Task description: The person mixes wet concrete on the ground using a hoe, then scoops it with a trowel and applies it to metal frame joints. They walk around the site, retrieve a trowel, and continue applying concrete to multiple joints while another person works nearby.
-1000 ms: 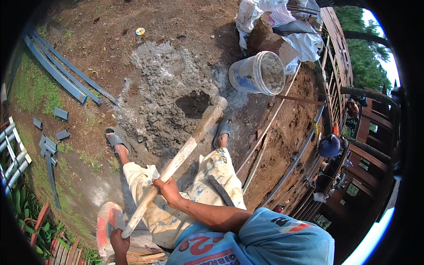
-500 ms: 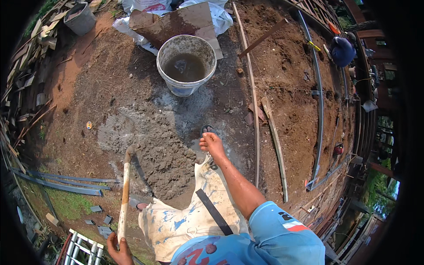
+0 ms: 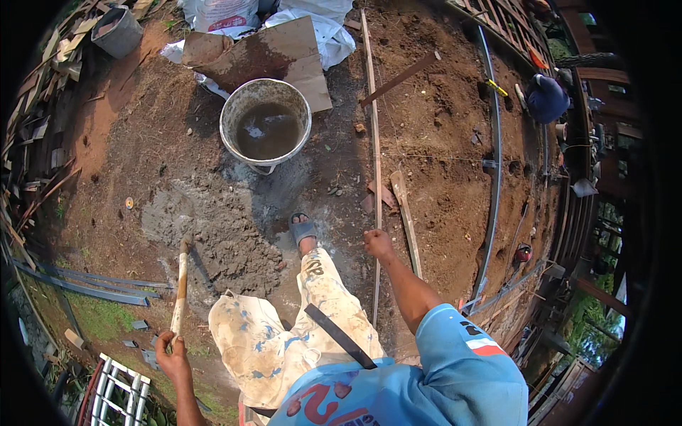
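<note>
My left hand (image 3: pixel 173 353) is wrapped round the lower end of a long pale wooden handle (image 3: pixel 180 298). The far end of this long-handled tool is sunk in a heap of wet grey mortar (image 3: pixel 238 254), so its head is hidden. My right hand (image 3: pixel 380 243) hangs to the right of my leg, its fingers curled in and nothing visible in them. Beyond the mortar stands a white, cement-smeared bucket (image 3: pixel 265 165) with murky water (image 3: pixel 266 135) inside. My sandalled foot (image 3: pixel 303 231) is planted just right of the heap.
Behind the bucket, torn brown cardboard (image 3: pixel 298 57) lies against white sacks (image 3: pixel 226 14). A long timber strip (image 3: pixel 373 106) and a loose board (image 3: pixel 408 220) lie on my right. Farther right, a metal bar (image 3: pixel 495 156) crosses dug soil near a crouching person (image 3: pixel 547 99). Scrap wood (image 3: pixel 53 106) is piled left.
My right hand has swung rightward, away from the mortar heap. The view has shifted, and more of my sandalled foot shows. My left hand still holds the handle.
</note>
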Action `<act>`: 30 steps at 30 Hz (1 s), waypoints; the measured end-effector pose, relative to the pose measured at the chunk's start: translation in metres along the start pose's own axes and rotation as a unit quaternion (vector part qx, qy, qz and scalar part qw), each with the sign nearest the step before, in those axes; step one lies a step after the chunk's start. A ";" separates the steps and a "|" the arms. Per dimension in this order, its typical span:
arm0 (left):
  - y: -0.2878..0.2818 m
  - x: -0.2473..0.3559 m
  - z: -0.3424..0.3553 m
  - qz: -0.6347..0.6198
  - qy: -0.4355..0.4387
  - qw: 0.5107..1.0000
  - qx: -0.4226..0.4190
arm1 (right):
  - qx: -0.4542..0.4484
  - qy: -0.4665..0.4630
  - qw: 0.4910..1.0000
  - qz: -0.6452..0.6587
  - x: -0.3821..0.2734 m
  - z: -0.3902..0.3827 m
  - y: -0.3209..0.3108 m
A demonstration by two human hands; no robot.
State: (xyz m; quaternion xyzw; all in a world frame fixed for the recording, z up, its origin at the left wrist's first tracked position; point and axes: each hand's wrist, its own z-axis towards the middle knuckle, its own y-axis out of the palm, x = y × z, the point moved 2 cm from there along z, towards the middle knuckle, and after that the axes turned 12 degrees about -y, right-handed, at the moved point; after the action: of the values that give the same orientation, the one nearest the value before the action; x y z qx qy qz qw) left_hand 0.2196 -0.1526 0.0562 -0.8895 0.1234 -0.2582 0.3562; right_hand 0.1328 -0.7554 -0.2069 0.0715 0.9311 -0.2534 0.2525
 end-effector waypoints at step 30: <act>0.027 0.000 -0.009 -0.180 -0.145 0.948 0.217 | -0.124 -0.367 0.845 -0.370 -0.365 0.245 0.139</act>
State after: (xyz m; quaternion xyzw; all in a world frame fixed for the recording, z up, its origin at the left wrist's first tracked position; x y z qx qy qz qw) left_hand 0.2139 -0.1767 0.0432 -0.8262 -0.1507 -0.2069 0.5019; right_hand 0.5902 -0.7618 -0.2653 -0.4081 0.7516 -0.2178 0.4702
